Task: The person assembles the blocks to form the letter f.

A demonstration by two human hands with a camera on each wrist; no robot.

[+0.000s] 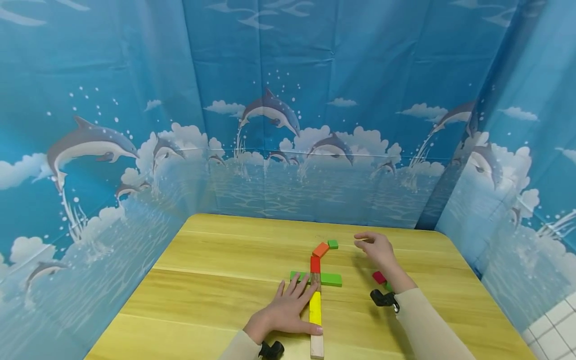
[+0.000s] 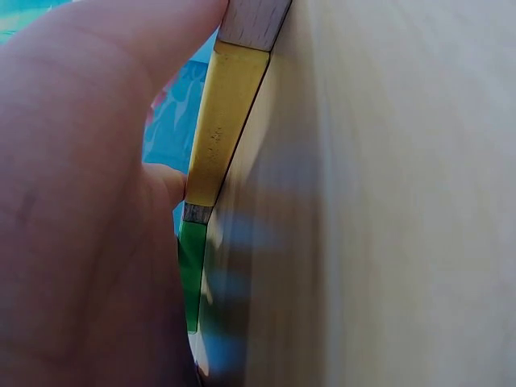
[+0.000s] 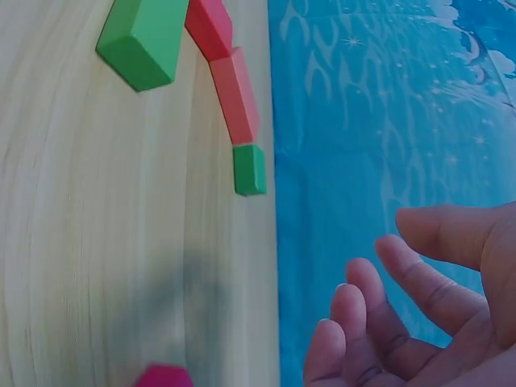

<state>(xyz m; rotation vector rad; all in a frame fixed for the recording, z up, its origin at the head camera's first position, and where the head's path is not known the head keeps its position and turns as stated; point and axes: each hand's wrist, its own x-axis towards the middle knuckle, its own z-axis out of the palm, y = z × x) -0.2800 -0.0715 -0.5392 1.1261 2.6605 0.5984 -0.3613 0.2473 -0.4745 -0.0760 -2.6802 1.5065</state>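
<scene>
At a wooden table, a person in pale sleeves is steadying a line of coloured blocks, which is running up the middle toward the far edge. The left hand is lying with its fingers spread, grasping nothing, its thumb touching the line where a pale block is meeting a yellow block, its forefinger reaching the joint with a brown block. Green wood is showing on both sides of the brown block; whether it is one piece or two, I cannot tell. Beyond, a red block is touching an orange block, which is slanting toward the far right corner and touching a small green block. The right hand is hovering between that block and the right edge, fingers loosely bent, released and holding nothing. Below its wrist, a crimson block and a partly hidden green piece are lying. Past the far edge, a dolphin-print curtain is hanging.
</scene>
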